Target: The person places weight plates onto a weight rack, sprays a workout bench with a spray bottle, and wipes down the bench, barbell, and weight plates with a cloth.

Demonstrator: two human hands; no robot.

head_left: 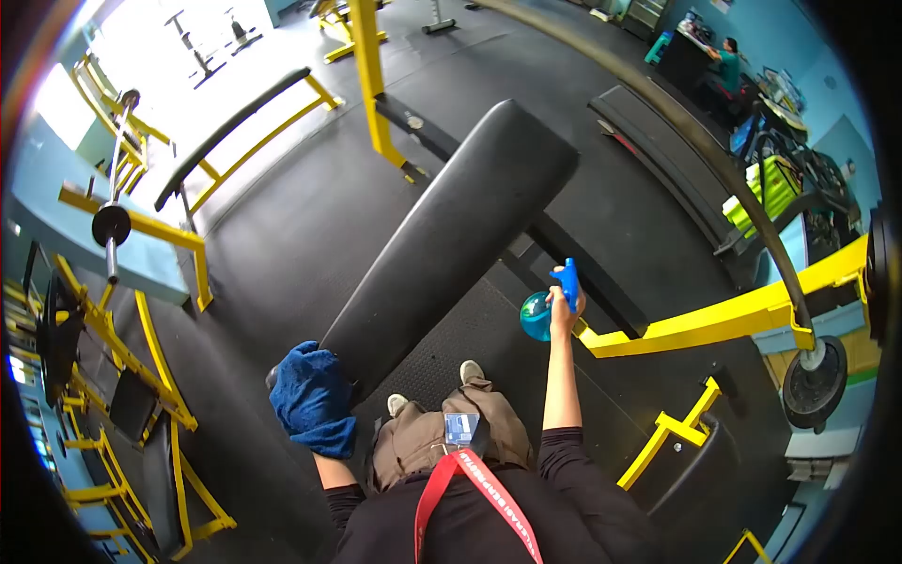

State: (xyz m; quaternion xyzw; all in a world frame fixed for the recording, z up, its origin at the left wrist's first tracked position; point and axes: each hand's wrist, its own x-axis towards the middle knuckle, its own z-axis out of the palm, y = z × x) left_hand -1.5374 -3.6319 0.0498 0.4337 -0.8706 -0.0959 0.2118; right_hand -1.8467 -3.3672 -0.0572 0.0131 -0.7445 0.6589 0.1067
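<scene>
Bench pad (456,235), head view: a long, black, upholstered slab, its long axis running obliquely from near left, at the left hand, to far right, ahead of the wearer. I read the left hand as the nearer of the two: it lies at the pad's near end, from which the surface extends forward and rightward. A blue cloth (313,397) covers this hand and overlaps the pad's near corner; the fingers are hidden, so I cannot tell whether they are closed or spread, nor how firmly cloth meets pad. On my right, the right hand (566,305) grips a spray bottle (536,318), teal and translucent in the body, blue at the trigger, apart from the pad's right long edge. I note a smooth pad covering, dull in sheen, paler toward the far end, with rounded corners. A yellow beam (714,317) lies right of the bottle; the right shoe (472,372) stands near the pad's right side.
</scene>
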